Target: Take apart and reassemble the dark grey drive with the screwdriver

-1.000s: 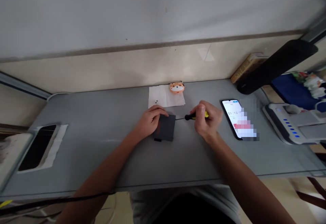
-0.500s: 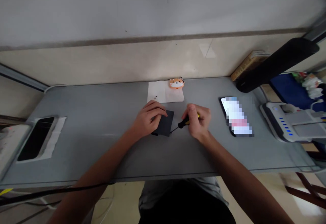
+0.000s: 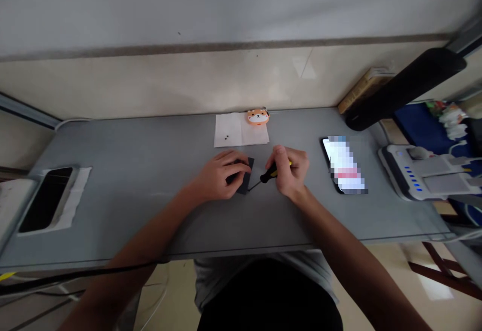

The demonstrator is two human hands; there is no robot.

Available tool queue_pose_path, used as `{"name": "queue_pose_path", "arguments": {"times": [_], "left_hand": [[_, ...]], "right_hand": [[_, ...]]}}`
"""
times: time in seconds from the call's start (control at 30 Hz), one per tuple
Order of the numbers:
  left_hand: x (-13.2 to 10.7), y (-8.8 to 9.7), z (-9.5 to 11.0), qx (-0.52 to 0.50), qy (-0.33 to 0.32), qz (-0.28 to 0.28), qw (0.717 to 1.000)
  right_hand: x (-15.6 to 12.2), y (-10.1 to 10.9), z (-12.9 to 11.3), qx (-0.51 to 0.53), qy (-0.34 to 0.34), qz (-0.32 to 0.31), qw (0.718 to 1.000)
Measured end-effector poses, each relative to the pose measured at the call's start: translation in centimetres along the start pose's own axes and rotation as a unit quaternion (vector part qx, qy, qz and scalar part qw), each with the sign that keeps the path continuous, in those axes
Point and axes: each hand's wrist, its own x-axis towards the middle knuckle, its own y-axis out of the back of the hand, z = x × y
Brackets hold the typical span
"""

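A small flat black slab (image 3: 245, 178) lies on the grey table (image 3: 150, 205), mostly covered by my left hand (image 3: 222, 174), whose fingers press down on it and curl over its top. My right hand (image 3: 289, 170) is closed round a small screwdriver (image 3: 271, 173) with a black and yellow handle. Its thin shaft points down and left to the slab's right edge. A white tissue (image 3: 241, 130) with two tiny dark screws (image 3: 226, 137) lies just behind the hands.
An orange animal-shaped toy (image 3: 258, 116) sits on the tissue's far edge. A lit phone (image 3: 343, 164) lies to the right, a white device with blue lights (image 3: 422, 178) beyond it, a black lamp head (image 3: 406, 87) above. A dark phone on tissue (image 3: 47, 198) lies far left.
My right hand brought the screwdriver from the slab's upper right down to its lower right edge. My left hand slid further over the slab, covering more of it.
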Motion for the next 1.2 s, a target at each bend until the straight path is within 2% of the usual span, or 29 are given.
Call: {"name": "queue_pose_path", "arguments": {"times": [0.13,0.27,0.47,0.7,0.87,1.2], "left_hand": [[-0.1,0.3,0.6,-0.007,-0.013,-0.021,1.0],[-0.2,0.1,0.8,0.015,-0.01,-0.064,0.998],[-0.2,-0.9,0.0,0.066,-0.026,-0.042,0.997],[-0.1,-0.8,-0.2,0.093,-0.054,-0.022,0.994],[-0.1,-0.9,-0.4,0.099,-0.054,-0.005,0.994],[-0.3,-0.6,0.1,0.079,-0.057,-0.028,0.995]], "right_hand": [[0.4,0.5,0.2,0.017,0.004,0.05,0.999],[0.4,0.3,0.6,0.023,-0.044,0.072,0.996],[-0.1,-0.3,0.4,0.033,-0.01,0.022,0.999],[0.0,-0.3,0.5,0.03,0.003,0.064,0.998],[0.0,-0.4,0.6,0.019,0.048,0.045,0.998],[0.0,0.2,0.5,0.014,0.076,0.076,0.994]]}}
